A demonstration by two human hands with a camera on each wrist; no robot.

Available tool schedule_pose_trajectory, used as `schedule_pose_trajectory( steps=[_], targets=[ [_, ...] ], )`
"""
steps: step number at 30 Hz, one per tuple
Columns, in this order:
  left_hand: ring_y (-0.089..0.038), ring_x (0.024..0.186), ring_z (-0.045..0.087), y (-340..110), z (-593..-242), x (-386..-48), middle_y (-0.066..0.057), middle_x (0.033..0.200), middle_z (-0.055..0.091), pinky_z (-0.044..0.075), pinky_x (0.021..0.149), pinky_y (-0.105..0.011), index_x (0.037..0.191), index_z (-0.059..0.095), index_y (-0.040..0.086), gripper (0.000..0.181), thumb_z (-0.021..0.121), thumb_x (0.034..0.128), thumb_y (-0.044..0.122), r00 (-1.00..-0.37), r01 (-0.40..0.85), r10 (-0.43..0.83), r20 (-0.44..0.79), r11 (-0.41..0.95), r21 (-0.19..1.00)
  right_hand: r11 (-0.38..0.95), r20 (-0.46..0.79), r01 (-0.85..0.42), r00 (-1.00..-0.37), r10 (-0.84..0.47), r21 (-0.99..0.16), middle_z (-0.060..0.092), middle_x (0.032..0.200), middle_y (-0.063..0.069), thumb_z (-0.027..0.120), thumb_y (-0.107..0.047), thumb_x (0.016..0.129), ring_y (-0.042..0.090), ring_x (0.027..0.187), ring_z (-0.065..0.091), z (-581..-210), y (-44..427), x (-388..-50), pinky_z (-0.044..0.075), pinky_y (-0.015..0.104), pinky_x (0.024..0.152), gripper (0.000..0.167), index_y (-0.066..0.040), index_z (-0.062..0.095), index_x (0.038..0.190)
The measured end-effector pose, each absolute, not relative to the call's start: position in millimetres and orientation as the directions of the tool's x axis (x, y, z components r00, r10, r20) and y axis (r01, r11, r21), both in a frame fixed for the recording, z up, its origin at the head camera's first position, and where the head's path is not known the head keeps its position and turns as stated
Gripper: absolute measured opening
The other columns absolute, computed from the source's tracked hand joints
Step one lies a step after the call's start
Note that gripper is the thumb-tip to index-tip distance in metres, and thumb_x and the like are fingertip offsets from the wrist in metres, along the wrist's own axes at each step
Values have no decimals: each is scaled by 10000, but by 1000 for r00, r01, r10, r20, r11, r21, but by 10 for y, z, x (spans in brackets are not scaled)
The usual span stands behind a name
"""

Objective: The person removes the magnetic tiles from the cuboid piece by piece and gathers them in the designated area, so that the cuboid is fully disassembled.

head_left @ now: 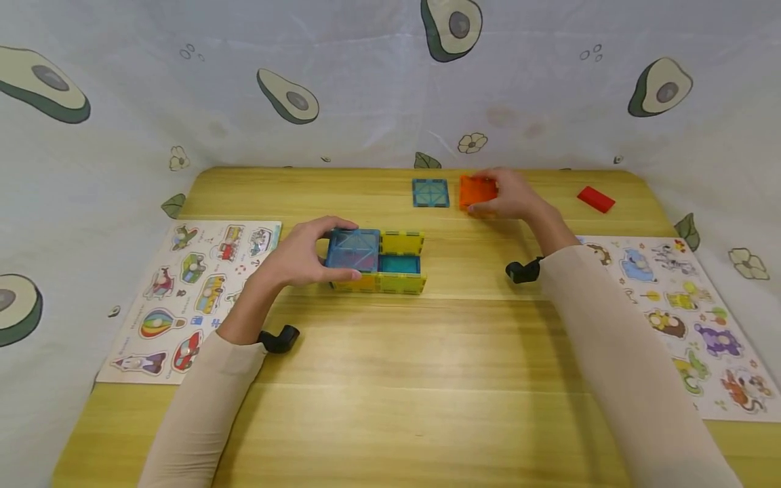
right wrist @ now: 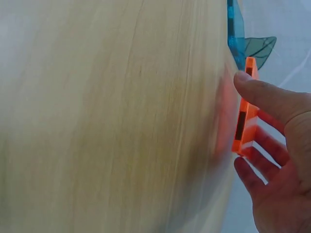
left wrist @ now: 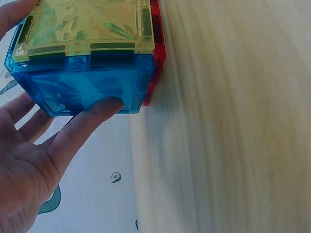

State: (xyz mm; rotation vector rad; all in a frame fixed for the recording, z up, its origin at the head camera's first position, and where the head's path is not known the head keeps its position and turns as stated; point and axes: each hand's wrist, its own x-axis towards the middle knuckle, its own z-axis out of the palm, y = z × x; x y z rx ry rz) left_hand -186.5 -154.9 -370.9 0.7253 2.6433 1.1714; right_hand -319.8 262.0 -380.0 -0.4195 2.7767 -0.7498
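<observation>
On the table stands a box built from translucent magnetic tiles (head_left: 403, 283), with yellow walls and a blue tile (head_left: 354, 249) over its left half. The right half is uncovered on top and shows a teal floor. My left hand (head_left: 299, 254) grips the box's left end, thumb in front and fingers behind. In the left wrist view, yellow, blue and red faces of the box (left wrist: 87, 29) show beside that hand (left wrist: 43, 155). Farther back, my right hand (head_left: 509, 196) holds an orange magnetic tile (right wrist: 247, 114) by its edges, tilted slightly up from the table.
A blue square tile (head_left: 430, 193) lies flat left of the orange one. Off to the right is a red block (head_left: 596, 199). Picture puzzle boards lie at the left (head_left: 137, 339) and right (head_left: 732, 400) sides of the wooden table (head_left: 390, 393). An avocado-print cloth (head_left: 366, 54) hangs behind.
</observation>
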Motion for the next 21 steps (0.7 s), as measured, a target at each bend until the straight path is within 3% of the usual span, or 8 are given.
schedule_pose_trajectory(
  steps=[15, 21],
  targets=[
    [-319, 1305, 582, -1543, -3713, -1867, -45, 1356, 627, 514, 1051, -538, 1420, 589, 205, 768, 912, 754, 411, -877, 340, 480, 28, 578, 742, 833, -201, -192, -920, -338, -519, 358, 1584, 272, 694, -206, 942, 451, 1285, 431, -3918, 2616, -3257, 414, 608, 1086, 671, -38, 440, 1541],
    [-326, 1330, 560, -1546, -3690, -1857, -47, 1387, 611, 503, 1060, -546, 1425, 581, 201, 780, 908, 754, 425, -878, 340, 478, 22, 590, 732, 804, -150, -215, -924, -351, -555, 388, 1557, 277, 715, -187, 941, 461, 1289, 440, -3885, 2589, -3204, 407, 619, 1094, 659, -10, 446, 1517]
  ],
)
